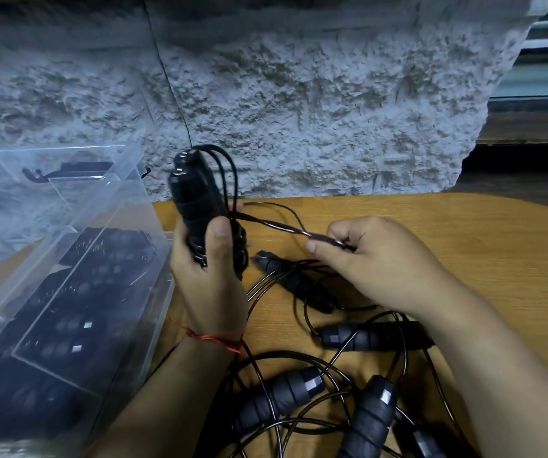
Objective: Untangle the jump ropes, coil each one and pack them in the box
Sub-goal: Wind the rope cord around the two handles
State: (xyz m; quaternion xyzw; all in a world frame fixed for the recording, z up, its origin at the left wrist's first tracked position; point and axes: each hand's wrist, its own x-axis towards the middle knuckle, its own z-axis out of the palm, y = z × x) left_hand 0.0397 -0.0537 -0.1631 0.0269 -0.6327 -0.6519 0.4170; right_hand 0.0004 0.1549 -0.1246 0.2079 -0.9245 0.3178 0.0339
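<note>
My left hand (pixel 206 285) is wrapped around a pair of black foam-grip handles (pixel 193 196) held upright, with several loops of thin cord gathered against them under my thumb. My right hand (pixel 375 262) is just beside it, above the counter (pixel 464 246), and its fingers (pixel 342 231) pinch the free run of cord (pixel 285 228) that stretches taut between my two hands.

The other jump ropes lie in a tangle on the counter in front of me. One handle (pixel 279 398) and a second (pixel 368 421) lie near my forearms, another (pixel 365 335) sits under my right wrist, and a smaller one (pixel 295 285) lies between my hands. Their cords cross over one another in loose arcs. The clear plastic box (pixel 147 325) stands open at my left, touching the counter's edge, with bundled ropes (pixel 67 325) already lying inside.

The cord looks thin, glossy and springy, probably a coated cable. I expect it to slide through a light pinch and to spring out of its loops if I loosen my thumb. The foam handles seem soft, grippy and light, so they are the best place to hold the bundle. I judge that the cord is best held close to the coil and wound under steady tension. Pulling hard on it could tighten the knots in the pile below.
</note>
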